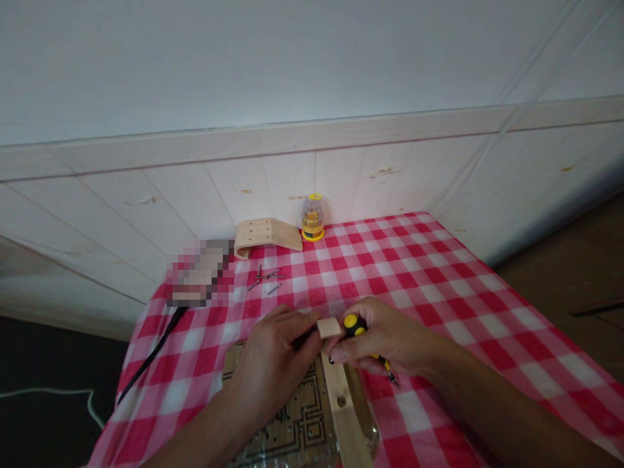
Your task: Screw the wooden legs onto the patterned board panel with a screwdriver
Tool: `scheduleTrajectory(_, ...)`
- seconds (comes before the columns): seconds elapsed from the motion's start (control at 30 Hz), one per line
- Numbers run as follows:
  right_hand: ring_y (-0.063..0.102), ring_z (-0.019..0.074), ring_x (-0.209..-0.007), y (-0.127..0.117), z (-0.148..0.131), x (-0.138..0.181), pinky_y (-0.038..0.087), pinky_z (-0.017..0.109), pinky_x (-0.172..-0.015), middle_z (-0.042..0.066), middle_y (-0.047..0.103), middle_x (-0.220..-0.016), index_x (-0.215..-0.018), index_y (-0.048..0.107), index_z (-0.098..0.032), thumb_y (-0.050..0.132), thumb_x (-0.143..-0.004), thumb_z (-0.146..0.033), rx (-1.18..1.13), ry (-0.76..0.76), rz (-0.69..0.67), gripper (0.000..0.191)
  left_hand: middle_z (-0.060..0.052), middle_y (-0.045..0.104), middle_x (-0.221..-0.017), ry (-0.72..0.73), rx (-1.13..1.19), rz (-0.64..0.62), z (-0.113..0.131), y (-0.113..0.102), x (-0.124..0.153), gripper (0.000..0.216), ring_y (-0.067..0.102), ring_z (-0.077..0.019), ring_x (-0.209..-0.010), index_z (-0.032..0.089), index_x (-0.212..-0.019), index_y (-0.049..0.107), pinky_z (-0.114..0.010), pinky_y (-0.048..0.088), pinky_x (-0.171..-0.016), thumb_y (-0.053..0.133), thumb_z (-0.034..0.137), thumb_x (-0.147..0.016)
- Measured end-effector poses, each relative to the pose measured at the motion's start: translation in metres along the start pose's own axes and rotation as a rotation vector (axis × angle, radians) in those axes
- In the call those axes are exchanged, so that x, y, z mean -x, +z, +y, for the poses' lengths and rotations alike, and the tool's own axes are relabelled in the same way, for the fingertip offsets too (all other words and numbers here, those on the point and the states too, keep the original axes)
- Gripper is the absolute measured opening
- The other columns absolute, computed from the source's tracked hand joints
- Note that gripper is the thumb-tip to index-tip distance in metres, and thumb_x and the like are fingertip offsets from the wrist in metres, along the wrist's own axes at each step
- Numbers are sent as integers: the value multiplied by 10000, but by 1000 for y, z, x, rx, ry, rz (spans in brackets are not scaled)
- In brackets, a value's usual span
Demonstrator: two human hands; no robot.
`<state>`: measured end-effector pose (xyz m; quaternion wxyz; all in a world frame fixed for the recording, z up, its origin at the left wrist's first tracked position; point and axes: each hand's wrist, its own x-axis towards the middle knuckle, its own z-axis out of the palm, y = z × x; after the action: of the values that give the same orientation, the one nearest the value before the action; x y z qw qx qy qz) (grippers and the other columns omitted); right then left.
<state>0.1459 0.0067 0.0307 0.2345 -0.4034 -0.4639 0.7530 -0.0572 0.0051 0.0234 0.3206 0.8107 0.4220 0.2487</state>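
Note:
My left hand (277,348) is closed, its fingertips at the edge of a small pale wooden piece (329,327). My right hand (377,335) wraps round a yellow and black screwdriver (354,324), whose tip points down and to the right, away from the wood. Right fingertips also touch the wood by the small piece. Below runs a pale wooden bar (347,416) with dark round holes or screw heads along it. Whether the bar and the small piece are joined cannot be seen. Beneath lies a brown board (302,416) with black line patterns and clear plastic about it.
Several loose screws (266,276) lie on the checked tablecloth (404,260). Behind them stand a bent wooden piece (268,234) with holes and a clear, yellow-capped bit container (312,218), near the wall. A blurred-out flat object (202,273) with a black strap rests at left.

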Motion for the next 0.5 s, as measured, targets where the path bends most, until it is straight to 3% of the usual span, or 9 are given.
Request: scheduleTrajectory(0.5,408,30,-340,0,1,0,283,151,-346,-87,533,-446,-691,715,-150,749,-664,-217,21,20,14,80,-6,754,-826,-9,-10,13,1,-1,1,210,637,-155,-739,241,-891,768,-296,485,-687,571,200,-951)
